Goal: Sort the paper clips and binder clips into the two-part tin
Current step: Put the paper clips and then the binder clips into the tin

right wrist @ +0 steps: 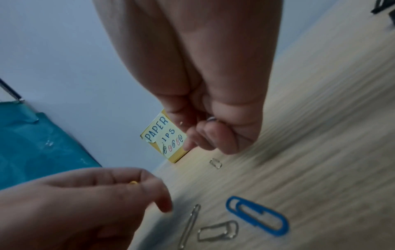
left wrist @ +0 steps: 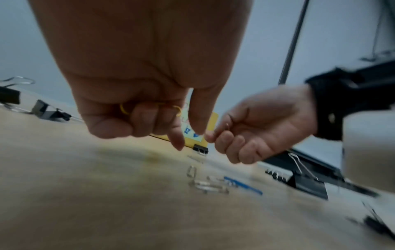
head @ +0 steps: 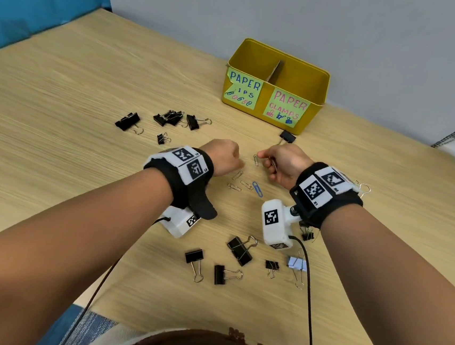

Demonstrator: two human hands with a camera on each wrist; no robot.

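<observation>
Left hand (left wrist: 136, 94) hanging above the desk (left wrist: 85, 194), fingers curled round a yellow paper clip (left wrist: 124, 109), forefinger pointing down. Right hand (left wrist: 262, 125) just beside it, pinching a thin wire clip (left wrist: 227, 126). Below them, blurred silver paper clips (left wrist: 210, 185) and 1 blue paper clip (left wrist: 243, 185). Beyond the fingers, part of the yellow tin (left wrist: 210, 121), a black binder clip (left wrist: 200, 149) at its foot.

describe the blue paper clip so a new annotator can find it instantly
Start at the yellow tin by the wall and come toward the person's two hands. Between the wrists lies a scatter of paper clips; the blue paper clip sits at its right edge. It's the only coloured one there, larger than the silver ones.
</observation>
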